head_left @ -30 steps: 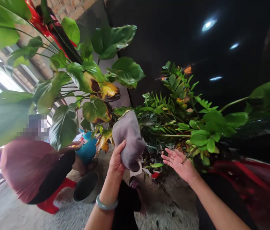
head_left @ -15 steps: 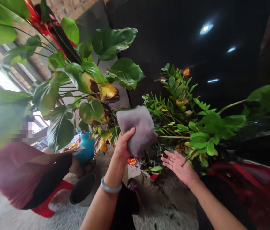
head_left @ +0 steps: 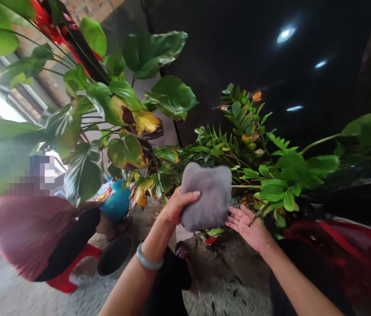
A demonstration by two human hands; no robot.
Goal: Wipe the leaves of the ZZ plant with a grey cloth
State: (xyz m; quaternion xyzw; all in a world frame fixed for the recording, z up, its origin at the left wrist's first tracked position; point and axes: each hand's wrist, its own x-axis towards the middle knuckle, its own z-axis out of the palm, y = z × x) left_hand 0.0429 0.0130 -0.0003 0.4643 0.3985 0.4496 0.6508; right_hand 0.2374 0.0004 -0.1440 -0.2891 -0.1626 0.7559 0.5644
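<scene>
A soft grey, furry cloth pad [head_left: 208,197] is gripped at its left edge by my left hand [head_left: 179,205], thumb on the near face. The fingers behind it are hidden. Just to the right, my right hand [head_left: 249,228] is palm up with fingers stretched out, its fingertips close to the pad's right edge; I cannot tell whether they touch. Nothing lies in that palm. Beyond both hands grows a leafy green plant [head_left: 238,149], one stem of which crosses near my right hand.
A large-leaved plant [head_left: 129,151] with yellowed leaves rises at left. A person [head_left: 37,237] sits on a red stool [head_left: 62,281] beside a dark bucket [head_left: 115,256]. Behind stands a black shiny panel [head_left: 238,39]. A red bag-like thing [head_left: 343,245] is at right.
My left hand has brought the furry pad right and slightly down, toward my right hand, and turned its face more toward me. My right hand has barely moved and stays open.
</scene>
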